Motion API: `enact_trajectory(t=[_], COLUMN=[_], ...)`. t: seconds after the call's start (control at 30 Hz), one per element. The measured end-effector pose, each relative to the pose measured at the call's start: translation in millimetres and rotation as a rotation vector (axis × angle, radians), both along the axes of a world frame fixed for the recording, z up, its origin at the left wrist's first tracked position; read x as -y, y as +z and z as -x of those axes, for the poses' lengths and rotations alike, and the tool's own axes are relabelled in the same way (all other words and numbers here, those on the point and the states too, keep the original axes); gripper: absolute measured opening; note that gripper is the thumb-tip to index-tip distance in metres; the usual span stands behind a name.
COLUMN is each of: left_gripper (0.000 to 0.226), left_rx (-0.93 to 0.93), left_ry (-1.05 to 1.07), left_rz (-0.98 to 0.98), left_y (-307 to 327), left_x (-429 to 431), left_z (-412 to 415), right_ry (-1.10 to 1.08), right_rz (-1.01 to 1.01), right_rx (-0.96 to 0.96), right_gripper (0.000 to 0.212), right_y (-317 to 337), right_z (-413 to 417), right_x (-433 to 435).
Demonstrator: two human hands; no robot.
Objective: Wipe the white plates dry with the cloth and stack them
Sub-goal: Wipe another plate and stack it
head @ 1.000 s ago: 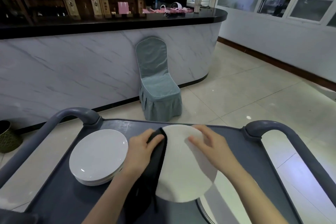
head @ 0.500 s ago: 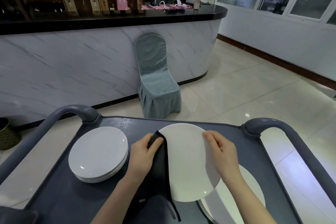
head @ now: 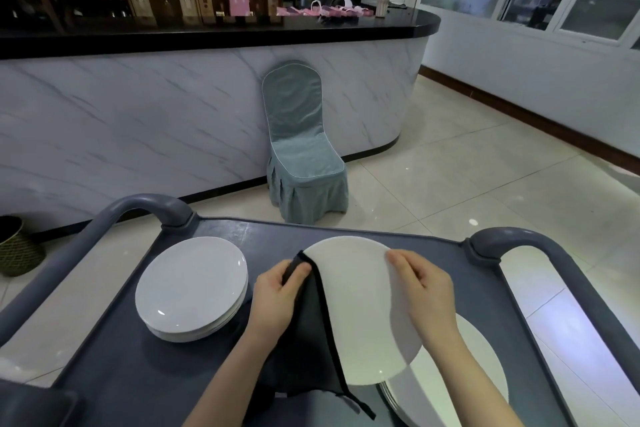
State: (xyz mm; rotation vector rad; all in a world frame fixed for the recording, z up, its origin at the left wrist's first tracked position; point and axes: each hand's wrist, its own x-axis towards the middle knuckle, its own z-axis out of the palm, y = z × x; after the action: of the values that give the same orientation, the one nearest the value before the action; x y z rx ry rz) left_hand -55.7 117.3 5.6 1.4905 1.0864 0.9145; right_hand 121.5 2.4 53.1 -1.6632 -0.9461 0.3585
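Note:
A white plate [head: 356,308] is held tilted above the grey cart top [head: 221,388]. My left hand [head: 277,298] grips its left edge through a dark cloth [head: 308,350], which hangs down over the plate's left side. My right hand [head: 426,291] grips the plate's right rim, fingers curled over the edge. A stack of white plates [head: 192,288] sits on the cart at the left. Another stack of plates [head: 460,374] lies low at the right, partly hidden under the held plate and my right arm.
The cart has raised grey handles at left [head: 145,208] and right [head: 519,239]. Beyond it stand a covered chair [head: 301,156] and a marble-fronted bar counter [head: 173,107]. A woven bin [head: 17,246] sits on the floor at far left.
The held plate has turned in my hands and my right hand has shifted from its face to its right rim. More of the right-hand stack now shows beneath it.

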Motion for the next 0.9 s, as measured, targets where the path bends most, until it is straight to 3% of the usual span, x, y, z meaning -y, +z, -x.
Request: enact_trajectory(t=[0.1,0.3,0.43,0.57,0.67,0.8,0.9], left_gripper=[0.025,0.015,0.016,0.028,0.032,0.03,0.016], left_rx=[-0.051,-0.283,-0.1,0.197,0.17,0.017,-0.106], left_ry=[-0.077,-0.46,-0.148,0.288,0.325,0.218,-0.016], left_rz=[-0.057,-0.306,-0.192,0.174,0.203,-0.045,-0.291], left_y=[-1,33,29,14,9,18,30], left_x=[-5,-12,-12,8,4,-8,-8], left_z=[8,-3,3,-16,-18,-5,-7], right_ry=[0.053,0.26,0.052,-0.331,-0.339,-0.076,0.155], right_rz=[0.03,0.076,-0.017,-0.182,-0.16,0.042,0.154], right_rx=[0.048,0.271,0.067,-0.366,-0.471,-0.183,0.156], right_gripper=[0.027,0.013,0.024,0.034,0.03,0.007,0.008], right_y=[-7,-8,5,2,-12,-7,14], right_z=[6,18,4,14,23,1,-12], right_x=[3,-8,-6,-11,-6,2,-1])
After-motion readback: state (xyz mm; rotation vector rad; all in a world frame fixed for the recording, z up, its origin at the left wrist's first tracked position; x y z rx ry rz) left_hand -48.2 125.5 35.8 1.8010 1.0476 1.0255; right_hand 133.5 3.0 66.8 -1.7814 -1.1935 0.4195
